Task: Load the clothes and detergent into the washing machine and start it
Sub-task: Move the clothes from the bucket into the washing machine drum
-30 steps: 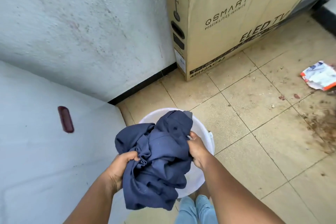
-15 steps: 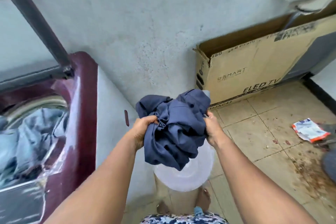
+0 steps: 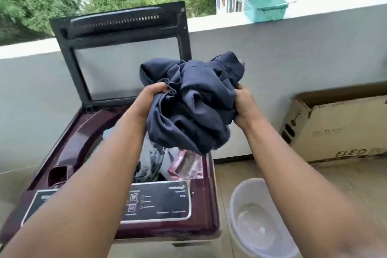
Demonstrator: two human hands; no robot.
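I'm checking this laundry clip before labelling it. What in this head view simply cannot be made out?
- Control panel lettering: blurred, and the left arm covers its middle.
- Drum contents: the navy garment, gripped by the left hand and right hand, hides most of the opening; only some grey cloth shows.
- Detergent: none identifiable.
- Plastic bucket: lower part cut off by the bottom edge.
- Cardboard box: print blurred, right end cut off.

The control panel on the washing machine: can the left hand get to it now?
Probably not yet: the left hand grips the navy garment together with the right hand. The control panel itself lies uncovered below the forearms.
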